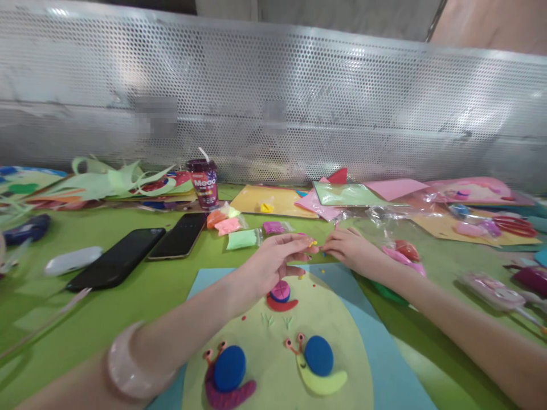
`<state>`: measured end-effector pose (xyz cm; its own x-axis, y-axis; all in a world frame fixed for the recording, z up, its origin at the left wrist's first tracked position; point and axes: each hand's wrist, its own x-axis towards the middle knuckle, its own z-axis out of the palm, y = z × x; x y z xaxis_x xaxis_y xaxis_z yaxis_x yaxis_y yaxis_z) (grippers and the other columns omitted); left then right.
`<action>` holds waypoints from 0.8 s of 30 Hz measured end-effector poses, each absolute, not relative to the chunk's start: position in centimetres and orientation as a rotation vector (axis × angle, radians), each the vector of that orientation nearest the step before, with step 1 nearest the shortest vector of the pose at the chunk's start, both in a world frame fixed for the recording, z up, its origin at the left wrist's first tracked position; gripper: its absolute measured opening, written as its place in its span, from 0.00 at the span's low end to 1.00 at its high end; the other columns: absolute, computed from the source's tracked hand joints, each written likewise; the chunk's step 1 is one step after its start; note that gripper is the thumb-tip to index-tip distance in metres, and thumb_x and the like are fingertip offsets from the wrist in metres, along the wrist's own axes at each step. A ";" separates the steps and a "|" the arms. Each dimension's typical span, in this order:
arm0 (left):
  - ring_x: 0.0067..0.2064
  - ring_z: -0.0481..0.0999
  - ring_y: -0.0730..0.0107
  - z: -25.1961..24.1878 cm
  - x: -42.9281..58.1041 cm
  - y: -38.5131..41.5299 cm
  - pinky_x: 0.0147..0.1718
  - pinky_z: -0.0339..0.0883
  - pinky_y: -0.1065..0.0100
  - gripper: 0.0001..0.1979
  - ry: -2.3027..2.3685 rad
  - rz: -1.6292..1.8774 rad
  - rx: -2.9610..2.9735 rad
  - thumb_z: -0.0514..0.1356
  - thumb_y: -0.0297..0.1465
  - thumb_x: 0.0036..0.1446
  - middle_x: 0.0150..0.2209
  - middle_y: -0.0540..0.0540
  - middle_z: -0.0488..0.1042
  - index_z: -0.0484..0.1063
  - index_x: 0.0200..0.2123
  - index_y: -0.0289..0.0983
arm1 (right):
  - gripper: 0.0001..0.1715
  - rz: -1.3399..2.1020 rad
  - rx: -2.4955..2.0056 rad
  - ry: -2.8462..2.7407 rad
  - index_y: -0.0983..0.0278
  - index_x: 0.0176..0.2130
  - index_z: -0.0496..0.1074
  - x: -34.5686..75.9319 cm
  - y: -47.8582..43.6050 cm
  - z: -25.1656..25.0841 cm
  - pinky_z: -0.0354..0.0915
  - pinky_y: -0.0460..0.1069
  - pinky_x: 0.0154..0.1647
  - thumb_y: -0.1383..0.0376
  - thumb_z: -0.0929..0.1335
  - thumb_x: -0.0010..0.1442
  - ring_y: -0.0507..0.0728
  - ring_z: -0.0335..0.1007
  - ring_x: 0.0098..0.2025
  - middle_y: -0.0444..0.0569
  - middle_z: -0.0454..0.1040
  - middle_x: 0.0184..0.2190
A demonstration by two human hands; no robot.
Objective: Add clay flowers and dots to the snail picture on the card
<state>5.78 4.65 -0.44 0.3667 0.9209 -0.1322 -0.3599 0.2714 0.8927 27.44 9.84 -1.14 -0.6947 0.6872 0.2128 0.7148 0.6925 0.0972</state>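
My left hand, with a pale bangle on its wrist, pinches a small bit of yellow clay between thumb and forefinger, its other fingers loosely bent. Close by on the right, my right hand has its fingers bent together and pointing down; what they hold, if anything, is hidden. Both hands are over the far edge of a blue sheet with a pale yellow round. On it are a purple snail and a yellow snail, each with a blue disc shell, and a red snail, partly hidden.
Two phones and a white case lie to the left. Behind are a drink cup with a straw, clay packets, and coloured papers. A perforated metal panel stands along the back.
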 end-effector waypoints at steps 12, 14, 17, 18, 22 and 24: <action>0.28 0.71 0.76 -0.5 5.9 4.8 0.23 0.62 0.76 0.07 0.745 0.976 0.894 0.65 0.30 0.48 0.30 0.46 0.75 0.74 0.33 0.36 | 0.06 -0.013 -1.195 -2.673 0.64 0.34 0.71 26.7 8.7 0.0 0.63 0.50 0.37 0.70 0.64 0.56 0.55 0.67 0.34 0.49 0.74 0.32; 0.28 0.71 0.75 -0.6 5.9 4.9 0.23 0.62 0.76 0.08 0.740 0.975 0.892 0.65 0.30 0.48 0.31 0.45 0.75 0.75 0.34 0.36 | 0.08 0.023 -1.182 -2.680 0.64 0.37 0.71 26.7 8.5 0.2 0.64 0.50 0.37 0.70 0.64 0.57 0.55 0.68 0.35 0.49 0.74 0.33; 0.29 0.71 0.75 -0.7 5.8 4.9 0.23 0.62 0.76 0.07 0.732 0.978 0.892 0.65 0.31 0.48 0.31 0.45 0.75 0.75 0.33 0.36 | 0.13 0.085 -1.137 -2.713 0.62 0.42 0.73 26.7 8.5 0.3 0.64 0.50 0.38 0.69 0.62 0.58 0.56 0.68 0.36 0.50 0.73 0.35; 0.29 0.71 0.75 -0.6 5.9 4.9 0.23 0.63 0.76 0.07 0.730 0.980 0.891 0.65 0.31 0.48 0.31 0.45 0.75 0.75 0.33 0.36 | 0.14 0.104 -1.127 -2.723 0.62 0.42 0.74 26.8 8.5 0.3 0.64 0.50 0.38 0.69 0.62 0.58 0.55 0.68 0.35 0.51 0.73 0.35; 0.29 0.71 0.75 -0.5 5.9 4.7 0.23 0.63 0.75 0.07 0.740 0.985 0.893 0.66 0.31 0.47 0.31 0.46 0.75 0.75 0.32 0.36 | 0.14 0.131 -1.122 -2.727 0.63 0.41 0.75 26.9 8.6 0.2 0.65 0.49 0.36 0.67 0.62 0.59 0.55 0.68 0.34 0.52 0.72 0.35; 0.28 0.71 0.76 -0.5 5.9 4.7 0.23 0.64 0.75 0.07 0.741 0.989 0.898 0.66 0.31 0.47 0.31 0.46 0.75 0.75 0.31 0.36 | 0.14 0.125 -1.119 -2.717 0.63 0.40 0.75 27.0 8.7 0.1 0.65 0.50 0.37 0.67 0.62 0.59 0.56 0.69 0.35 0.52 0.73 0.35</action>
<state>5.92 4.67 -0.50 0.3737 0.9197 -0.1207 -0.3743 0.2685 0.8876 27.02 8.73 0.08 -0.6936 0.7042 0.1517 0.6873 0.7100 -0.1534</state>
